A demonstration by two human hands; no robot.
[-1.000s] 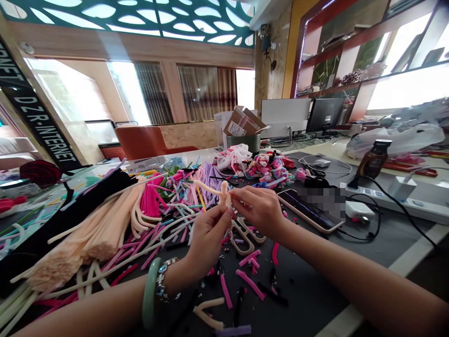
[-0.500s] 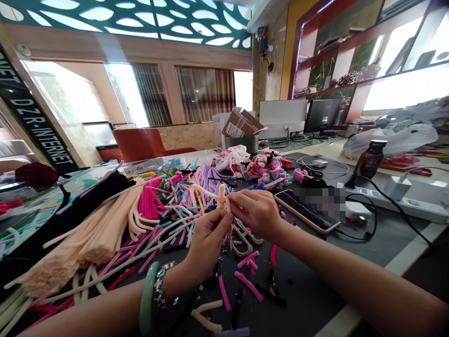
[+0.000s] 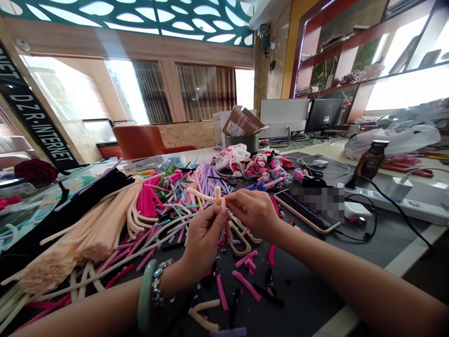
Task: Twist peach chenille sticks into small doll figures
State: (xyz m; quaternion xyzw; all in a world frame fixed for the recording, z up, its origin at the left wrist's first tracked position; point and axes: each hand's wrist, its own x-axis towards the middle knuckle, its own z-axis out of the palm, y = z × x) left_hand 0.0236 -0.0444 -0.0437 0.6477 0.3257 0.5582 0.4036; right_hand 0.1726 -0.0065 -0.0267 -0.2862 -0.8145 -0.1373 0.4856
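Operator: How does the peach fuzzy piece handle?
Technician: Presumably light, soft and bendable, with little slip. Take hold near the crossing of its strands; hard pressure may flatten the pile.
Operator: State its position relative to each grip.
Technician: It is raised above the worktop. The left grip pinches its base, the strands projecting above the fingers. The right grip pinches its right side.
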